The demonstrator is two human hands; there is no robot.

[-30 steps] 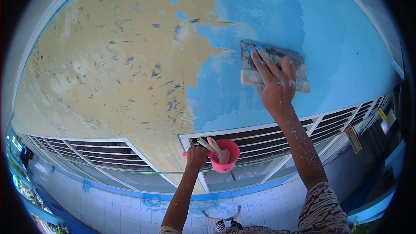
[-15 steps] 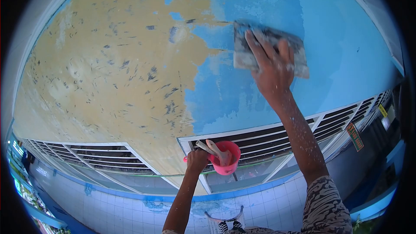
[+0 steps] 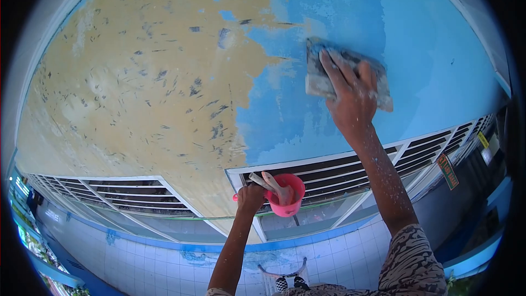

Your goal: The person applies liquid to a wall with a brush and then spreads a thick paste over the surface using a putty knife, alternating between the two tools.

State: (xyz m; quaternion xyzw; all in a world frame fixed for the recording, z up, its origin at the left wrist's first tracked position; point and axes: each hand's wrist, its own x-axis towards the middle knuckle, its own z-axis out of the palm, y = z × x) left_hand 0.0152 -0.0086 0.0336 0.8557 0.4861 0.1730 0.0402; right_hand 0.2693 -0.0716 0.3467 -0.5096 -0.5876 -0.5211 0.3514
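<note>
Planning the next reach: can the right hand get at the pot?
Probably yes: the left hand holds the pot, with nothing apparent between, though the right hand has the flat tool against the wall.

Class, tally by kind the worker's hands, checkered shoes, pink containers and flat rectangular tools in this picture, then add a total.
Hands (left hand, right hand): 2
Checkered shoes: 2
Pink container: 1
Flat rectangular tool: 1
Total: 6

At 2 o'clock the right hand (image 3: 353, 98) partly hides the blurred board (image 3: 318, 84); at 6 the left hand (image 3: 250, 199) partly hides the pot handle (image 3: 235, 198); past 3 the sign (image 3: 447, 171) is too small to read
</note>
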